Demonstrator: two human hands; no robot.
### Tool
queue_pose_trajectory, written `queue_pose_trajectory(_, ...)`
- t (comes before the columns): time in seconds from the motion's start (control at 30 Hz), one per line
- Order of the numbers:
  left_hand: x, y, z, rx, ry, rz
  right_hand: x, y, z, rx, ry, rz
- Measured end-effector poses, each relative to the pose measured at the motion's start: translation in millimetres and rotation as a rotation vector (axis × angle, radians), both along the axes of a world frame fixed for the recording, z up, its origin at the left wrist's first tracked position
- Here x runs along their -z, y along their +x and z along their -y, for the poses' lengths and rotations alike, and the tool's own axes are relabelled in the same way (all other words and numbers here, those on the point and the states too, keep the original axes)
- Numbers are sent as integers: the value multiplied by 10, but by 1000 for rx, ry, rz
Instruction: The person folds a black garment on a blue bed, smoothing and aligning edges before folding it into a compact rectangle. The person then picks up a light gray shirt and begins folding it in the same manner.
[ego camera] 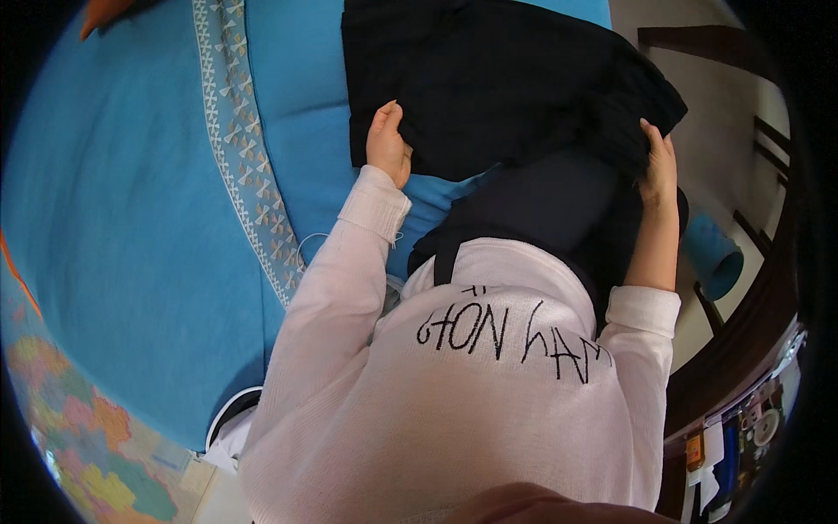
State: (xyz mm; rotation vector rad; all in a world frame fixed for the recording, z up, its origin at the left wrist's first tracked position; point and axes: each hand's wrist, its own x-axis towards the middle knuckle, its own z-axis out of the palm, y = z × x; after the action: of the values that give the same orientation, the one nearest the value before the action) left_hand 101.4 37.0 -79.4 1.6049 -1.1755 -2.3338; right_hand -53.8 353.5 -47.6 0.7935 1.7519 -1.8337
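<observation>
A black cloth garment (471, 85) is spread over the blue bed sheet (298, 78) in front of me. Its near edge hangs slightly above my lap, close to my dark trousers (550, 203). My left hand (388, 143) pinches the garment near its left near corner, thumb on top and fingers curled out of sight. On the other side, my right hand (657, 164) grips the right end, where the fabric bunches into folds. Its thumb lies over the cloth, and most of its fingers are hidden behind.
A decorative band (245, 144) with white bow-like motifs crosses the sheet at left. A blue bin (717, 259) stands on the floor at right, near dark wooden furniture (740, 367). A colourful map (91, 439) shows at lower left, and an orange item (108, 14) at upper left.
</observation>
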Motion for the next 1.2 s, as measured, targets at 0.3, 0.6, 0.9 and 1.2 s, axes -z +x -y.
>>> queue_pose_trajectory(0.3,29,42,42,-43,16,-11,92,14,-10,9,-35,-60)
queue_pose_trajectory(0.6,-7,47,57,-96,12,-39,168,8,-149,-7,-21,1)
queue_pose_trajectory(0.9,-172,-6,-42,666,-1077,-100,105,9,-96,24,-60,-19)
queue_pose_trajectory(1.2,49,-284,-649,1378,-1506,-223,90,20,-61,51,-49,-29)
